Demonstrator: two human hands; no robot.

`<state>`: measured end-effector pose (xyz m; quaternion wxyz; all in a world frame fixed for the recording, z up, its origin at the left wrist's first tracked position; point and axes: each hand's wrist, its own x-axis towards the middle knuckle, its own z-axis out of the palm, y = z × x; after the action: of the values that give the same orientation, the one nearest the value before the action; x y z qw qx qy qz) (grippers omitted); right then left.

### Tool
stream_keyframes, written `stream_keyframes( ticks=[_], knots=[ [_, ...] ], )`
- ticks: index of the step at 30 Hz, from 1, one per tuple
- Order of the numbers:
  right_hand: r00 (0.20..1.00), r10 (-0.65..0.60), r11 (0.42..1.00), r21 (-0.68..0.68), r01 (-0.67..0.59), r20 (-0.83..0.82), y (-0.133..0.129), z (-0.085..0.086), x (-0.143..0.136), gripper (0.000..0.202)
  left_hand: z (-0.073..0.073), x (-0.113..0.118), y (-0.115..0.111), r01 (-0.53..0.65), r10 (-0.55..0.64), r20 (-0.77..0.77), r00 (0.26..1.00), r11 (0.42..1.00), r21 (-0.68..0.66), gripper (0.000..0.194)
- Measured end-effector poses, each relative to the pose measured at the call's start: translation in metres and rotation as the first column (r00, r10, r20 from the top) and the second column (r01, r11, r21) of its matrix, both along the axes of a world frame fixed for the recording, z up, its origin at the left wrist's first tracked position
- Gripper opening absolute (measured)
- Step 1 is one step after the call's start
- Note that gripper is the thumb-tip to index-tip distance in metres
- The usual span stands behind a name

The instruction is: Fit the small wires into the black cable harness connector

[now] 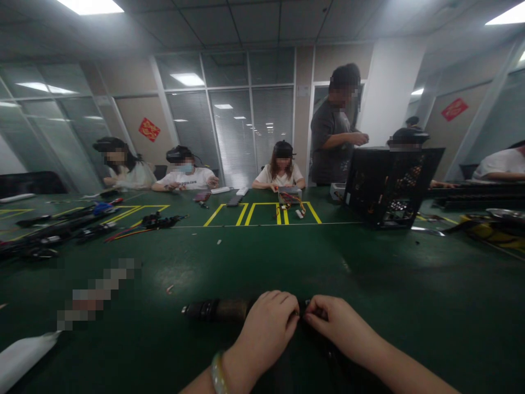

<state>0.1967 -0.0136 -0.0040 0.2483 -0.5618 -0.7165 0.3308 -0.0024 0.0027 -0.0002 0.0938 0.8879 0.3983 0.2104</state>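
Note:
On the green tabletop in front of me lies a long dark bundle [229,310] that looks like a bound cable. It has black bands and a small pale tip at its left end. My left hand [273,317], a bangle at its wrist, is curled closed over the right part of the bundle. Close beside it, my right hand [338,323] pinches at the bundle's right end, thumb against fingers. My fingers hide exactly what is between them. Another dark, thin piece runs below my right hand, too dim to make out.
A black computer case [389,189] stands at the back right. Black parts and coloured cables [147,221] lie at the left. Across the table, a seated person handles a power supply [290,194] with wires. A sleeve [27,358] reaches in from the left.

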Motion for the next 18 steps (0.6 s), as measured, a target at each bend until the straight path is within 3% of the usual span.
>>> stream_keyframes(
  ticks=[18],
  knots=[
    [1.0, -0.011, 0.999, 0.038, 0.011, 0.011, 0.0019, -0.003, -0.0016, 0.011, 0.0049, 0.0008, -0.002, -0.003, 0.003, -0.026, 1.0, 1.0, 0.0, 0.013]
  ],
)
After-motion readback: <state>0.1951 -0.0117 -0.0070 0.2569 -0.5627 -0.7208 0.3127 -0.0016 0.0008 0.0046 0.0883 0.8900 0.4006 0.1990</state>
